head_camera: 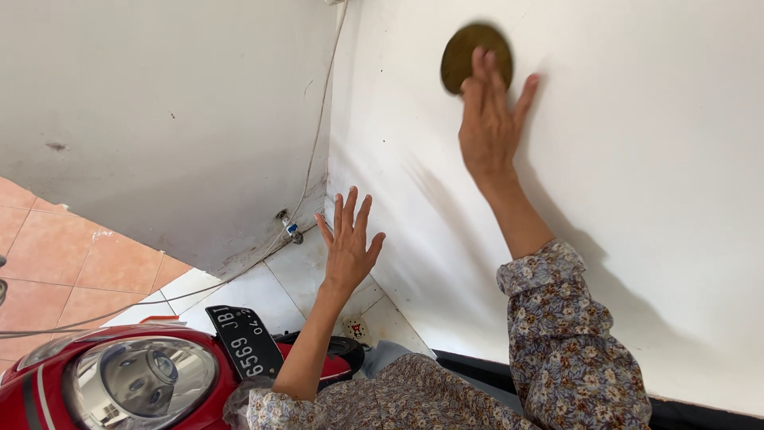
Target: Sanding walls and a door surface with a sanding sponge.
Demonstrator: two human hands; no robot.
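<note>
Left hand [348,243] hovers, fingers spread; right hand [489,119] presses brown disc [469,49] flat against wall [637,159].

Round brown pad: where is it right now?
In the head view, the round brown pad is high on the white wall, upper right of centre, pressed under the fingers of the right hand, right of the room corner.

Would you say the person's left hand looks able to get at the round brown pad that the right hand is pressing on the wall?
Probably yes: the left hand is open and empty, lower down by the wall, with nothing between it and the round brown pad. The right hand covers the pad's lower part, though.
</note>
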